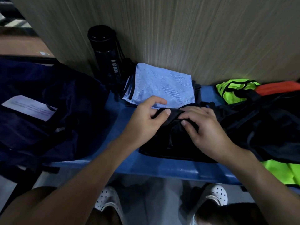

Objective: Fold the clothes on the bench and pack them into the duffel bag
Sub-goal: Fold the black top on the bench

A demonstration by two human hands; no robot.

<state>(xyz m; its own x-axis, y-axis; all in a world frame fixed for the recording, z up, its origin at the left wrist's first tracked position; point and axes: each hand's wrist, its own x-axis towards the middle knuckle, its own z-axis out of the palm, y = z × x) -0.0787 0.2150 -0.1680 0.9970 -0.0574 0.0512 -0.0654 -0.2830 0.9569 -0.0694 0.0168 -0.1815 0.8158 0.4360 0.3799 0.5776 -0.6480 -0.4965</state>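
Observation:
A black garment [172, 143] lies on the blue bench [162, 168] in the middle of the view. My left hand [146, 120] pinches its upper edge between thumb and fingers. My right hand [204, 127] holds the same edge just to the right, thumb pressed on the cloth. Behind them lies a folded light blue garment [162, 85] against the wall. The navy duffel bag [48, 111] sits open at the left end of the bench. More dark clothes [267, 127] are piled at the right.
A black water bottle [105, 54] stands against the wooden wall [178, 30] behind the bag. Neon green garments [235, 91] and an orange item [276, 89] lie at the far right. My feet in white perforated shoes [215, 195] stand below the bench.

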